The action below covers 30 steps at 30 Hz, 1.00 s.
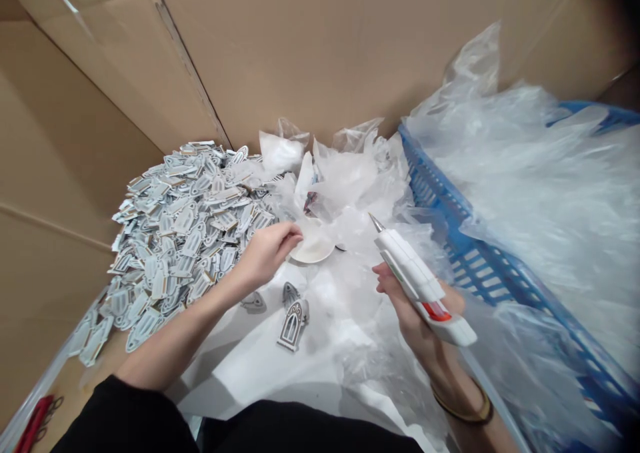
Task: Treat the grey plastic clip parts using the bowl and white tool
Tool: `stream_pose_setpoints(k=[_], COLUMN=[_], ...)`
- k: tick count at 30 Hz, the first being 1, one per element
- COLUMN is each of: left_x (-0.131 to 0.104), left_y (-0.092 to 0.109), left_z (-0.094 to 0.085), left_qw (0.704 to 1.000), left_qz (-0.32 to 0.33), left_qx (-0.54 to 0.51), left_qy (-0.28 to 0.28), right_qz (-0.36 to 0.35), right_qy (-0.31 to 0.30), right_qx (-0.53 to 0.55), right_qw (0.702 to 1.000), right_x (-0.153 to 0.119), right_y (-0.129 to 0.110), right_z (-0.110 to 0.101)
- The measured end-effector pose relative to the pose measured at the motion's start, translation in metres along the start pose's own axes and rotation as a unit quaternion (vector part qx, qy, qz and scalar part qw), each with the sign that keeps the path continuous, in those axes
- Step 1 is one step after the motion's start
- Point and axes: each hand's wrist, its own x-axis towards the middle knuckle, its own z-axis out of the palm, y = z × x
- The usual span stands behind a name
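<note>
My left hand (273, 250), its fingers closed together, is at the left edge of a shallow white dish (313, 252). Whatever those fingers hold, if anything, is hidden. Wrapped in my right hand (407, 306) is a white glue gun (413, 266) with a pointed metal nozzle and an orange-red part near its rear. The nozzle points up and to the left. Between my forearms, a small grey-and-white arched window piece (291, 326) lies on the white surface, overlapping a similar piece (291, 294) behind it.
A large heap of similar arched pieces (185, 220) fills the left side. Clear plastic bags (350, 173) lie behind the dish. At right, a blue basket (480, 266) overflows with clear plastic (560, 193). Cardboard walls (325, 53) enclose the back and left. A red-handled item (35, 423) lies front left.
</note>
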Motion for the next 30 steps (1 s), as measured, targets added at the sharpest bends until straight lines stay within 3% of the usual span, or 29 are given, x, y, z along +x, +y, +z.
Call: stream_pose_setpoints(k=[2,6,10,14,18,25,27,30], left_x=[-0.019,-0.062,-0.098,-0.120,-0.129,-0.129,-0.128,-0.125], left_y=[0.007,0.015,0.019,0.026,0.031,0.037,0.039,0.040], left_z=[-0.006,-0.002,0.016,0.034,0.044,0.042,0.041,0.044], left_qw=[0.998,0.986,0.990,0.994,0.995,0.997,0.999,0.982], left_qz=[-0.048,-0.105,-0.077,-0.012,0.007,-0.014,0.036,0.164], left_qx=[-0.032,-0.059,-0.041,0.023,0.055,-0.050,-0.014,0.089], left_qy=[-0.016,-0.112,-0.110,-0.102,-0.079,-0.050,-0.013,0.017], right_qz=[0.024,0.074,0.120,0.119,0.094,0.077,0.068,0.060], right_qy=[0.020,0.046,0.011,-0.032,-0.039,-0.038,-0.041,-0.046], right_qx=[0.001,0.006,0.018,0.042,0.036,0.033,0.030,0.025], right_qw=[1.000,0.996,0.993,0.991,0.994,0.996,0.996,0.997], right_x=[-0.003,-0.006,-0.001,0.002,0.001,0.000,0.000,0.000], right_y=[0.000,0.005,0.010,0.012,0.011,0.011,0.010,0.008], right_z=[0.000,0.000,0.000,0.001,0.002,0.001,0.001,0.000])
